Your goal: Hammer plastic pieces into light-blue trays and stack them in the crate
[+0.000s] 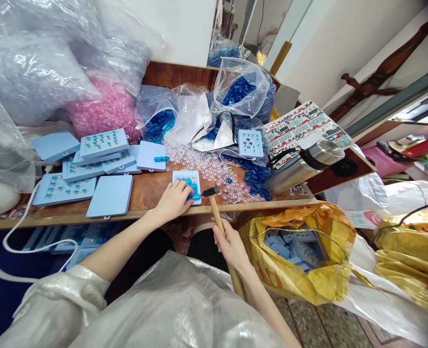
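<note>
On the wooden table edge lies a small pale blue plastic board (186,180) with blue pieces set in it. My left hand (172,200) rests on this board, its fingertips pinching a blue plastic piece (195,196) at the board's lower right. My right hand (231,246) grips the wooden handle of a small hammer (219,222). The hammer's dark metal head (211,191) hangs just right of that blue piece, and I cannot tell whether they touch.
Pale blue boards (103,144) lie at the table's left, with loose clear pieces (210,169) and blue pieces (255,176) at the centre. Plastic bags (32,72) of pieces pile behind. A steel flask (304,166) stands at right. A yellow sack (293,256) of boards sits below the table.
</note>
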`<state>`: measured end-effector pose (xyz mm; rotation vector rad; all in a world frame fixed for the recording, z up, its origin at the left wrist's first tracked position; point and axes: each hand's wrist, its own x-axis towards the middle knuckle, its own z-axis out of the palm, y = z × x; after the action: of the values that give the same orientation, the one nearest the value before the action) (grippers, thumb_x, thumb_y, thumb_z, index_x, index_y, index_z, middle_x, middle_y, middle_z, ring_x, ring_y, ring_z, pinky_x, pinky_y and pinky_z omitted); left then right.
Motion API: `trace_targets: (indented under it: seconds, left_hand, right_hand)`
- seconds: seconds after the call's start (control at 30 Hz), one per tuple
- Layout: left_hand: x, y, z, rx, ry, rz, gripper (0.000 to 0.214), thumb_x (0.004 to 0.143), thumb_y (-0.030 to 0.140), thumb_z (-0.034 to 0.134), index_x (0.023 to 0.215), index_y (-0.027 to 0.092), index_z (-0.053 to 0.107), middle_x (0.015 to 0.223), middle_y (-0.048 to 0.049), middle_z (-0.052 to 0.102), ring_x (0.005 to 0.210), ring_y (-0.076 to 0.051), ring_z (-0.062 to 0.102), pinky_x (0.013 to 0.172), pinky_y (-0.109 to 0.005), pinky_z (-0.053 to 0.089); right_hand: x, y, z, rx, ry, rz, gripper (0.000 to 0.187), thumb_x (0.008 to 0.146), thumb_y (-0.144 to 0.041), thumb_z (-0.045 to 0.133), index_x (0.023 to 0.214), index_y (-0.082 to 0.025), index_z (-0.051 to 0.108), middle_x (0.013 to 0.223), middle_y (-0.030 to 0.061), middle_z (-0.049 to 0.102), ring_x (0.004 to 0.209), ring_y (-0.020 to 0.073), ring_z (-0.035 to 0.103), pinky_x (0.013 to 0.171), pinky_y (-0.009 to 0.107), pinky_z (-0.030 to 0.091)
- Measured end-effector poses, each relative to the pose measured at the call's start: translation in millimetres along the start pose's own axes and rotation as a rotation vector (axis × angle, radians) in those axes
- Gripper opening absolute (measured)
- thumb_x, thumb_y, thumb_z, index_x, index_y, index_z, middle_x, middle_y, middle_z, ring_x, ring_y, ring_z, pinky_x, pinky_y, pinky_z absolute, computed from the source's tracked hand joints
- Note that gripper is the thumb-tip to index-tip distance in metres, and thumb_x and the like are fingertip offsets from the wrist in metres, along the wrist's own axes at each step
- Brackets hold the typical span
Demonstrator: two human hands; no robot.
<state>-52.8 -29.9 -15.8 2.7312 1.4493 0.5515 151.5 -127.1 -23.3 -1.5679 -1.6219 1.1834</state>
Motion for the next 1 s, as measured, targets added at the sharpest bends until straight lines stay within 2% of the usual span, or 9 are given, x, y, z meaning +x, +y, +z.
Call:
trace_targets:
  seconds: [0.17, 0.33, 0.47, 0.57, 0.67, 0.83, 1.0]
  left_hand:
    - [-1, -3, 0.1, -0.040, 0.013, 0.015, 0.009, 0.083, 0.023, 0.050, 0.089, 0.017, 0.052, 0.089, -0.0073, 0.052, 0.086, -0.022, 0.046, 0.071, -0.034, 0.040]
    - [-5, -5, -2.8, -0.027, 0.008, 0.015, 0.012, 0.082, 0.025, 0.051, 0.090, 0.016, 0.053, 0.091, -0.0083, 0.050, 0.087, -0.022, 0.045, 0.075, -0.035, 0.042]
    - [-3, -8, -7.1, 0.043, -0.023, 0.022, 0.013, 0.081, 0.027, 0.052, 0.086, 0.015, 0.053, 0.089, -0.0095, 0.049, 0.087, -0.023, 0.045, 0.073, -0.036, 0.043]
    - [1, -11, -8.3, 0.054, -0.049, 0.036, 0.013, 0.080, 0.029, 0.054, 0.082, 0.016, 0.053, 0.085, -0.0088, 0.049, 0.085, -0.023, 0.045, 0.072, -0.036, 0.043]
    - [2, -14, -7.1, 0.010, -0.046, 0.051, 0.013, 0.079, 0.029, 0.054, 0.083, 0.016, 0.053, 0.085, -0.0081, 0.048, 0.085, -0.022, 0.045, 0.073, -0.035, 0.043]
    - [-3, -19, -2.4, -0.111, 0.020, 0.053, 0.014, 0.081, 0.029, 0.052, 0.086, 0.016, 0.053, 0.087, -0.0081, 0.048, 0.087, -0.022, 0.045, 0.077, -0.037, 0.044]
    - [-12, -24, -0.3, -0.231, 0.066, 0.053, 0.016, 0.082, 0.026, 0.051, 0.094, 0.016, 0.053, 0.095, -0.0088, 0.049, 0.092, -0.021, 0.046, 0.081, -0.037, 0.044]
  right_hand:
    - [1, -2, 9, 0.022, -0.044, -0.032, 0.034, 0.088, -0.038, 0.037, 0.113, -0.019, 0.051, 0.057, -0.0044, 0.048, 0.043, 0.0085, 0.047, 0.042, 0.018, 0.040]
    - [-1, -2, 13, -0.020, 0.031, -0.038, 0.034, 0.088, -0.036, 0.038, 0.115, -0.019, 0.050, 0.059, -0.0034, 0.050, 0.047, 0.0094, 0.050, 0.044, 0.019, 0.042]
    - [2, 0, 11, -0.027, 0.091, -0.012, 0.030, 0.087, -0.035, 0.040, 0.109, -0.018, 0.050, 0.062, -0.0027, 0.054, 0.045, 0.0095, 0.050, 0.045, 0.021, 0.043]
    - [19, -7, 12, -0.021, 0.183, -0.065, 0.020, 0.083, -0.034, 0.046, 0.098, -0.020, 0.050, 0.080, 0.0015, 0.062, 0.057, 0.0120, 0.058, 0.053, 0.024, 0.047]
    - [50, -16, 14, -0.074, 0.255, -0.238, 0.013, 0.081, -0.026, 0.048, 0.093, -0.020, 0.048, 0.094, 0.0047, 0.062, 0.087, 0.0173, 0.060, 0.077, 0.031, 0.047]
    - [90, -23, 19, -0.252, 0.162, -0.308, 0.011, 0.074, -0.020, 0.052, 0.083, -0.020, 0.046, 0.084, 0.0032, 0.059, 0.082, 0.0192, 0.057, 0.074, 0.032, 0.044]
    - [91, -28, 20, -0.261, 0.131, -0.375, 0.010, 0.075, -0.020, 0.052, 0.083, -0.020, 0.046, 0.084, 0.0028, 0.057, 0.082, 0.0178, 0.056, 0.074, 0.030, 0.043]
